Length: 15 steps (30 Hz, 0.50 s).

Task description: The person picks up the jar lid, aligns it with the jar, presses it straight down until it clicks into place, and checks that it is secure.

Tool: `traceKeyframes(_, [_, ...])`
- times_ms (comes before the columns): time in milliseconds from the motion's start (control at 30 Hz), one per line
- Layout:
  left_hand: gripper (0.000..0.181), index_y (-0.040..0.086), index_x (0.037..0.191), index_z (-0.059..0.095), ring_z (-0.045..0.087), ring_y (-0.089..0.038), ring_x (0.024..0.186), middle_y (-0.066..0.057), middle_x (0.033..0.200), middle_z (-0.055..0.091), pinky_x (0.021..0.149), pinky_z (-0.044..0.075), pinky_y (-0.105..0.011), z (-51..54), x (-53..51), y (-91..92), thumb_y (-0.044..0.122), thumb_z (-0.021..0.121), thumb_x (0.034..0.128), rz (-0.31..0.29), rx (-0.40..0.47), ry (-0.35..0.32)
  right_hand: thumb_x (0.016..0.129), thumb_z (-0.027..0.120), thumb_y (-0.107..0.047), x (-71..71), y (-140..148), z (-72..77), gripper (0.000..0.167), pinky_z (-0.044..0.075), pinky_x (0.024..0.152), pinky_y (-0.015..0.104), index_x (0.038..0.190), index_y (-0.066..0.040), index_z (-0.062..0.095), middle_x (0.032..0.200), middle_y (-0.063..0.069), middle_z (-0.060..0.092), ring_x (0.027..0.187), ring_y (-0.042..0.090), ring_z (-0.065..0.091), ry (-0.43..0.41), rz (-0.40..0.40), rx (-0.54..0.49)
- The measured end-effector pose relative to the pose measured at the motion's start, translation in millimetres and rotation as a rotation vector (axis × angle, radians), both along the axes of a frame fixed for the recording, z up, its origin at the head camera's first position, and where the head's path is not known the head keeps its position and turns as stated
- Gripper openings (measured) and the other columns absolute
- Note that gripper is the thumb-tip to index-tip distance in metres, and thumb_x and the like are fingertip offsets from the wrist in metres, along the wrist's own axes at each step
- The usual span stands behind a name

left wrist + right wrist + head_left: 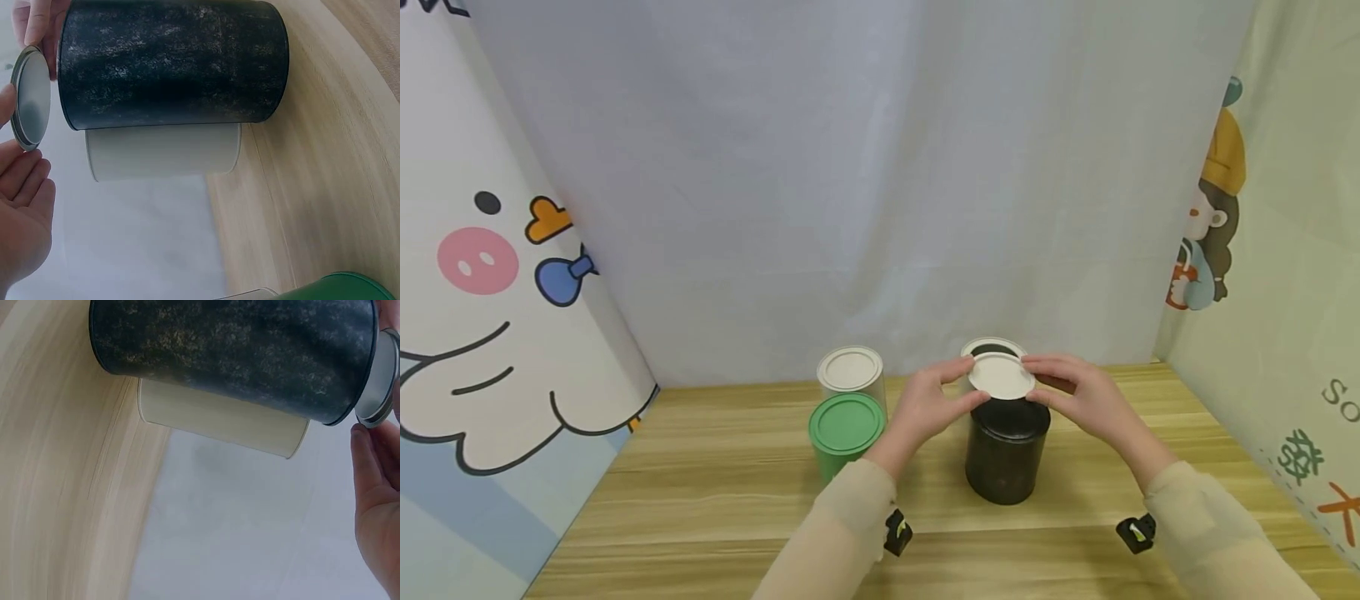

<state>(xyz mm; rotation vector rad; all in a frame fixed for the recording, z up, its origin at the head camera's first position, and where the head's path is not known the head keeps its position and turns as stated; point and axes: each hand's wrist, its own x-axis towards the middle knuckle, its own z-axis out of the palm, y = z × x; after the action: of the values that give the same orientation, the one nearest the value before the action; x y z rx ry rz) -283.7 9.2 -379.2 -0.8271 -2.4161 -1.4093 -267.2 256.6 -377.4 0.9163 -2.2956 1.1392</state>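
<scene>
A round white lid (1001, 376) is pinched at its left edge by my left hand (934, 400) and at its right edge by my right hand (1081, 396). Both hands hold it up over the far side of a black can (1002, 467), and the left wrist view shows the lid (32, 99) apart from that can. Directly behind stands a white can (968, 348) whose top shows a dark round opening, partly hidden by the lid. In the right wrist view the white can's side (219, 419) shows beside the mottled black can (231, 350).
To the left, a green can (847, 423) with a green lid stands in front of another white can (851, 369) with its lid on. All stand on a wood-grain table (722, 492). A pale cloth (850, 183) hangs behind, with printed cloths at both sides.
</scene>
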Motion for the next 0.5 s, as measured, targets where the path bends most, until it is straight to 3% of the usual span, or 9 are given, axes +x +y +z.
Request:
traceKeyframes(233, [0.047, 0.000, 0.125, 0.067, 0.060, -0.024, 0.121, -0.010, 0.127, 0.065, 0.104, 0.044, -0.030, -3.0, -11.0, 8.2, 0.020, 0.080, 0.0848, 0.059, -0.025, 0.044, 0.084, 0.075, 0.003, -9.5, 0.5, -0.4, 0.033, 0.056, 0.084, 0.033, 0.116, 0.007, 0.070, 0.120, 0.023, 0.065, 0.105, 0.036, 0.065, -0.016, -0.090, 0.068])
traceKeyframes(400, [0.043, 0.000, 0.124, 0.068, 0.060, -0.024, 0.121, -0.010, 0.127, 0.065, 0.104, 0.045, -0.032, -9.2, -18.6, 15.7, 0.018, 0.079, 0.0859, 0.094, -0.021, 0.034, 0.086, 0.073, 0.002, -20.0, 2.3, -5.0, 0.029, 0.056, 0.084, 0.034, 0.115, 0.006, 0.070, 0.120, 0.022, 0.066, 0.106, 0.039, 0.064, -0.010, -0.135, 0.094])
traceKeyframes(500, [0.043, 0.000, 0.123, 0.069, 0.060, -0.025, 0.120, -0.012, 0.126, 0.066, 0.103, 0.046, -0.032, -12.4, -22.7, 19.2, 0.018, 0.080, 0.0855, 0.120, -0.022, 0.062, 0.087, 0.072, 0.002, -27.2, 3.1, -7.3, 0.029, 0.056, 0.084, 0.036, 0.116, 0.007, 0.070, 0.121, 0.023, 0.065, 0.107, 0.039, 0.064, -0.025, -0.148, 0.104])
